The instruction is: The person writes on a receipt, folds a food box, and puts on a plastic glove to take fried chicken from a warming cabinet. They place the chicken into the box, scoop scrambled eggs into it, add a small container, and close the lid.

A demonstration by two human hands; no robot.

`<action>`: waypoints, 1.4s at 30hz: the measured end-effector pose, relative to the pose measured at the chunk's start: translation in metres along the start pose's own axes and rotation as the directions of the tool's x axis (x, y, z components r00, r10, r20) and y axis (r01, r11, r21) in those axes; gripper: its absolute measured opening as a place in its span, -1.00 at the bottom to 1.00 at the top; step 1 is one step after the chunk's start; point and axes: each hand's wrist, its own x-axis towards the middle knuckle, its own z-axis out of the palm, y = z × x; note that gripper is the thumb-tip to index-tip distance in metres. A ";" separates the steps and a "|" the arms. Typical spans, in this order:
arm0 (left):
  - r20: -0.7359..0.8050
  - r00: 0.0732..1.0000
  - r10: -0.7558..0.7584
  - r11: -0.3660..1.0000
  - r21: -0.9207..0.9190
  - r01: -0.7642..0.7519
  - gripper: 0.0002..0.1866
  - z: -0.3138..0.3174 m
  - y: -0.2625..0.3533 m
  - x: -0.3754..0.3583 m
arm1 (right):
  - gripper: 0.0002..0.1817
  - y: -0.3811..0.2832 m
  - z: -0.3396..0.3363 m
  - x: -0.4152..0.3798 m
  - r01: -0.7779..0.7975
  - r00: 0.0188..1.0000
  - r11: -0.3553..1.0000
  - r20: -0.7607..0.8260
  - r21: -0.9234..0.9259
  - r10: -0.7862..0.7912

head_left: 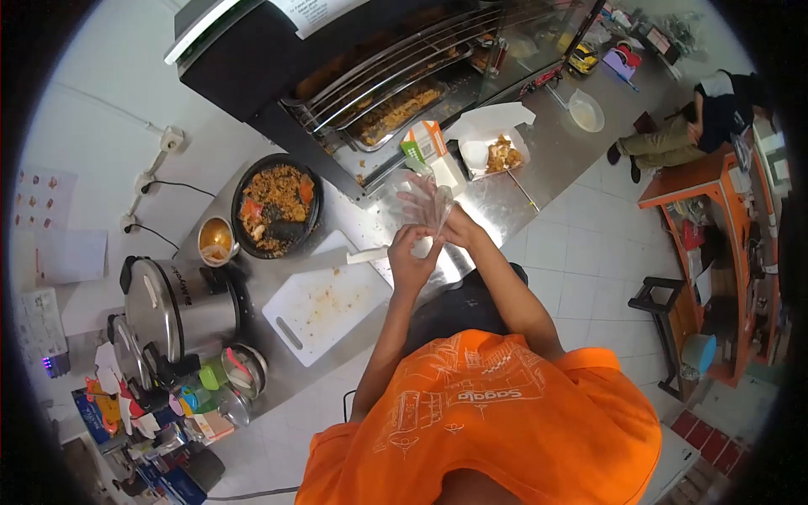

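My left hand [412, 257] pinches the cuff of a clear plastic glove [439, 202] over the steel counter. Inside the glove is my right hand [454, 225], its fingers loosely spread toward the display case. A white cutting board [324, 313] with brown crumbs lies left of my hands. Near its upper corner, a white handle-like piece [366, 255] points toward my left wrist; I cannot make out the rest. Just beyond the glove stands an orange, green and white carton [427, 141]. An open white takeaway box [476, 126] beside it holds crumbly browned food [503, 155].
A black pan [316, 204] of reddish-brown crumbly food and a cup [217, 241] stand left. Nearer is a large steel cooker [181, 307]. The glass-fronted display case [244, 71] borders the far side. Another person [703, 126] stands at right by orange shelving [732, 244].
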 end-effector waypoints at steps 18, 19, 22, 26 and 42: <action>-0.229 0.963 -0.143 0.980 -0.168 0.106 -0.87 0.027 0.008 0.027 | -0.44 -0.005 0.000 -0.047 -0.044 0.992 0.548 -0.103 -0.836 -0.077; -0.221 0.963 -0.157 0.970 -0.220 0.107 -0.90 0.027 0.010 0.029 | -0.49 -0.001 0.005 -0.052 0.076 0.975 0.593 -0.066 -0.802 -0.214; -0.090 0.994 -0.054 0.985 -0.171 0.038 -0.89 0.034 0.006 0.012 | -0.39 -0.003 0.000 -0.042 -0.183 0.928 0.565 -0.331 -0.804 -0.170; 0.088 0.996 0.021 0.989 -0.149 -0.008 -0.98 0.029 0.008 0.010 | -0.19 -0.022 -0.004 -0.050 -0.204 0.866 0.747 -0.473 -0.633 -0.164; 0.381 0.869 0.317 0.920 0.099 -0.379 -0.79 -0.005 0.050 0.084 | -0.41 -0.056 0.031 -0.103 -0.166 0.972 0.921 -0.218 -0.352 0.092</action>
